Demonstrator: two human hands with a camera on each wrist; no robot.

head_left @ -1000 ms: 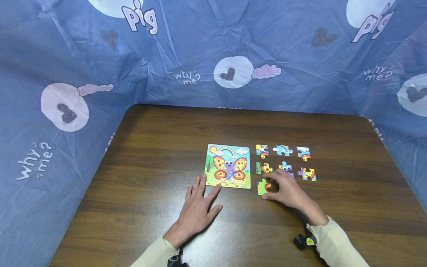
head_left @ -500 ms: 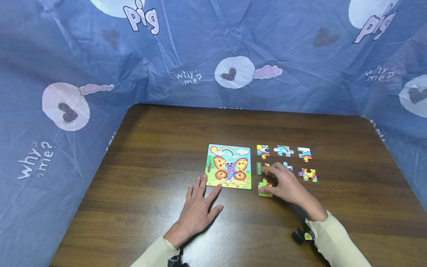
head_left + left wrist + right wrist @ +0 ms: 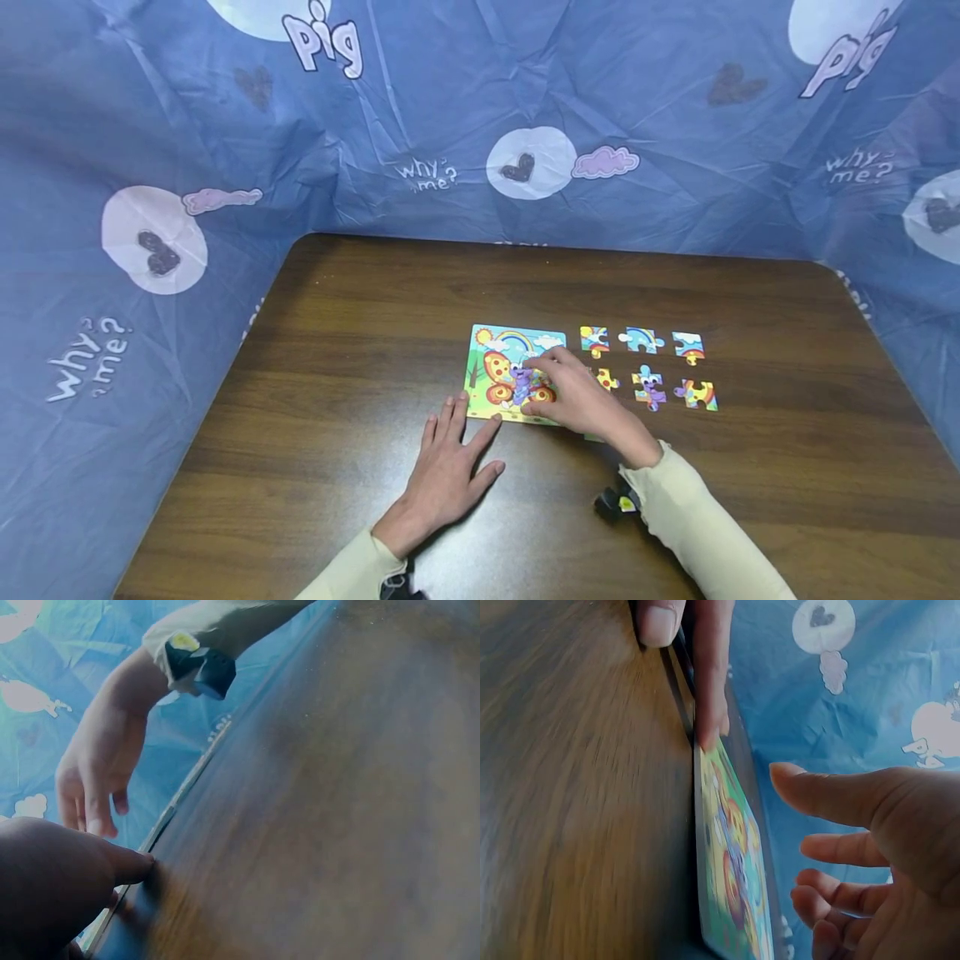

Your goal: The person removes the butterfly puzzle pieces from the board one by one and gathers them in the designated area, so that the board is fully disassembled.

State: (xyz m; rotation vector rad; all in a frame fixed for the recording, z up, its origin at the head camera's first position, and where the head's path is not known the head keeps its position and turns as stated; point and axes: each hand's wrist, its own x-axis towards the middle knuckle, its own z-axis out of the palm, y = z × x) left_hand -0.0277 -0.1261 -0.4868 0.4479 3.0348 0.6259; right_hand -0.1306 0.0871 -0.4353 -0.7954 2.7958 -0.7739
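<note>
The right hand (image 3: 573,398) hovers over the butterfly puzzle board (image 3: 495,367), fingers loosely spread and holding nothing. The left hand (image 3: 448,467) lies flat on the table (image 3: 337,333) at the board's near edge, fingers straight and apart, fingertips touching the board.

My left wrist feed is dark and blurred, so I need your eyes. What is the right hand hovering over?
Observer: The right hand is above the butterfly puzzle board, over its right half.
Operator: Is it holding anything?
Observer: The right wrist view shows its thumb and fingers spread, with nothing between them.
Operator: Anything lying beside that board?
Observer: Six loose puzzle pieces lie in two rows on the table, to the right of the board.
</note>
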